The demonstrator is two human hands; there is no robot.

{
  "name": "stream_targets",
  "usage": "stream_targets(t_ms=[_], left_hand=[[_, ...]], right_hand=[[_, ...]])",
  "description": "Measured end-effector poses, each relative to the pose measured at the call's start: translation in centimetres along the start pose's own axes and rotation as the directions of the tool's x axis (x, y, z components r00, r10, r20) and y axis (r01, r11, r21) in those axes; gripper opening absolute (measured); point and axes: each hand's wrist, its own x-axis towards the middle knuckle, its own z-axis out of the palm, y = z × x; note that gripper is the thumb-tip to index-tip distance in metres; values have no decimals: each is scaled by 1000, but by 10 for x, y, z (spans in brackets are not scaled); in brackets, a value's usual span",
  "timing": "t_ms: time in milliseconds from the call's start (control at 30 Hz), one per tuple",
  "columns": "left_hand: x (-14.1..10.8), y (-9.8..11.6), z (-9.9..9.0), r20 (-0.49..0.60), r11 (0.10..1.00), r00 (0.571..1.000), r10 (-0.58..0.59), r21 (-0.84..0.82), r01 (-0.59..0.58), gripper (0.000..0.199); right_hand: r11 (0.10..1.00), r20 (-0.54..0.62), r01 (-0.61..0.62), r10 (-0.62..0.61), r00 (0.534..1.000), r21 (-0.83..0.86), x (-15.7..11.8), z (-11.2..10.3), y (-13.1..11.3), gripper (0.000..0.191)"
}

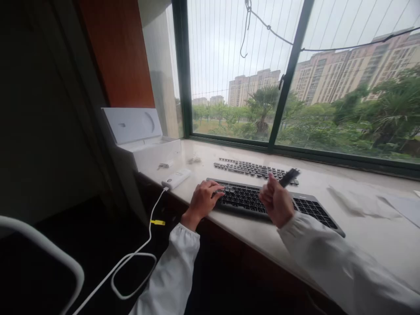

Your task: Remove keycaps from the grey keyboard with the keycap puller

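Note:
A dark keyboard [244,199] lies on the pale sill, most of its keycaps off. My left hand [205,197] rests at its left end, thumb and forefinger apart and touching the keys there; I see nothing held in it. Over the right half of the keyboard, my right hand [277,201] is closed round a small black brush [289,176], whose bristle end points up and away, a little blurred. Behind the keyboard, loose keycaps [251,168] are laid out in rows like a keyboard's layout.
An open white box [154,151] stands at the left end of the sill. Near it lies a white power bank [176,178] with a white cable [151,234] hanging down. Thin white wrapping [361,201] lies at right. A green-framed window [229,140] runs behind.

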Motion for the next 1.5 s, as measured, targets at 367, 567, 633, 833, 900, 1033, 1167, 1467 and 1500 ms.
stream_targets(t_ms=[367,567,633,833,900,1033,1167,1467,1500], left_hand=[[-3,3,9,-36,999,999,37,-5,-38,24],[-3,5,10,-23,1000,1000,10,21,-10,29],[-3,6,9,-2,998,1000,-6,58,6,27],[1,10,6,49,985,998,27,167,-35,25],[2,11,5,58,983,997,41,174,-51,26],[0,10,4,40,989,998,56,133,-61,31],[-2,8,5,12,994,995,97,45,-97,41],[-3,4,10,20,989,989,143,34,-144,44],[-3,3,11,23,988,989,147,53,-148,45]], right_hand=[[998,-174,45,-35,984,53,67,59,91,43],[998,-124,50,-45,991,38,66,55,96,44],[999,-111,38,-34,993,36,66,56,96,45],[999,-100,41,-39,994,17,67,57,102,45],[999,-112,42,-43,993,-11,67,57,103,44],[998,-118,48,-52,992,-33,64,59,101,43],[998,-95,58,-59,994,-11,60,61,97,44],[991,-106,67,-80,991,-114,61,59,102,45],[991,-109,67,-79,991,-117,62,59,102,45]])
